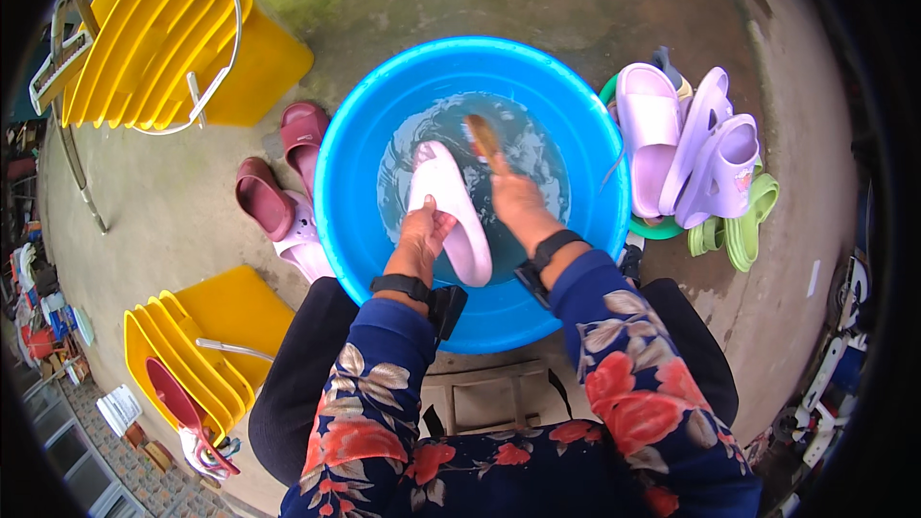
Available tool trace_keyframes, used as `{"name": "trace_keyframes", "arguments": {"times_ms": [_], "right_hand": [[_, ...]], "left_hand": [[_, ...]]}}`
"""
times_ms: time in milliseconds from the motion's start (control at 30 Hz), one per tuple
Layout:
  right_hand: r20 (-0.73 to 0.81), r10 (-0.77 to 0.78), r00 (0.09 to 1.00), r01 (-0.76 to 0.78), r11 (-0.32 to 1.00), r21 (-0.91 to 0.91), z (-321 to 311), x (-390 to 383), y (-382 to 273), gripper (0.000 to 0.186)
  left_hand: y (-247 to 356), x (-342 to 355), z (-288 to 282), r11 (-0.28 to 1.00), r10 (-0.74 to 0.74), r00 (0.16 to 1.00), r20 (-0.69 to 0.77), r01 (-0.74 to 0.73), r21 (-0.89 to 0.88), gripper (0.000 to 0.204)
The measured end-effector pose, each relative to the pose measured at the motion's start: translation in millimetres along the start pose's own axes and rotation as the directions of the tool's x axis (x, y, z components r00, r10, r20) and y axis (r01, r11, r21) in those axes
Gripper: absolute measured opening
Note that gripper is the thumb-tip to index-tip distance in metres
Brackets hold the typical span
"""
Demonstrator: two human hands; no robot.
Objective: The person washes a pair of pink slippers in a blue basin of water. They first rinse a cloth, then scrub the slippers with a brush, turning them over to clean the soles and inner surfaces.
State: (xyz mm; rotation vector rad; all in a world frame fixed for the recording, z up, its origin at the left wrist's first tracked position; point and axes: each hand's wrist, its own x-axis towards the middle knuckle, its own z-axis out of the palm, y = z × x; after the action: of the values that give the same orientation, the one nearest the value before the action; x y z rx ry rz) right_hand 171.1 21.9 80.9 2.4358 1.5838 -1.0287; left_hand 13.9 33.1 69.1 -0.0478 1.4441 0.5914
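Observation:
A wide blue basin (pixel 470 331) with cloudy water (pixel 528 149) in it stands between my knees. Over the water my left hand (pixel 419 235) grips a pale pink slipper (pixel 451 201) by its side, tilted with the sole facing up. My right hand (pixel 523 201) is closed round a brown scrubbing brush (pixel 486 142), just right of the slipper. The brush is a little blurred, and its bristles show only faintly on its left side. I cannot tell whether the brush touches the slipper.
Right of the basin, lilac slippers (pixel 645 125) and green sandals (pixel 743 230) pile on a green container (pixel 657 227). Dark red slippers (pixel 264 200) and a pale pink clog (pixel 305 247) lie left. Stacked yellow buckets (pixel 259 67) stand far left, more yellow buckets (pixel 240 302) near left.

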Motion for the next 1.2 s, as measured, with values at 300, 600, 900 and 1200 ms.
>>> {"name": "trace_keyframes", "arguments": {"times_ms": [300, 600, 900, 1200], "right_hand": [[-0.126, -0.199, 0.972, 0.229, 0.927, 0.297, -13, -86, 36, 0.045], [-0.035, -0.232, 0.972, 0.231, 0.973, -0.017, -10, -90, -26, 0.054], [-0.004, -0.245, 0.969, 0.244, 0.967, -0.074, -19, -94, -18, 0.052], [0.173, -0.211, 0.962, 0.22, 0.975, -0.037, -20, -101, -20, 0.049]], "left_hand": [[-37, 11, 5, 0.924, 0.193, 0.975, 0.111, -0.143, -0.354, 0.026], [-23, 26, 8, 0.991, 0.047, 0.988, 0.146, -0.027, -0.135, 0.021], [-34, 26, 10, 0.906, 0.064, 0.99, 0.127, -0.004, -0.422, 0.021], [-32, 19, 4, 0.881, 0.027, 0.983, 0.183, 0.064, -0.469, 0.035]]}}
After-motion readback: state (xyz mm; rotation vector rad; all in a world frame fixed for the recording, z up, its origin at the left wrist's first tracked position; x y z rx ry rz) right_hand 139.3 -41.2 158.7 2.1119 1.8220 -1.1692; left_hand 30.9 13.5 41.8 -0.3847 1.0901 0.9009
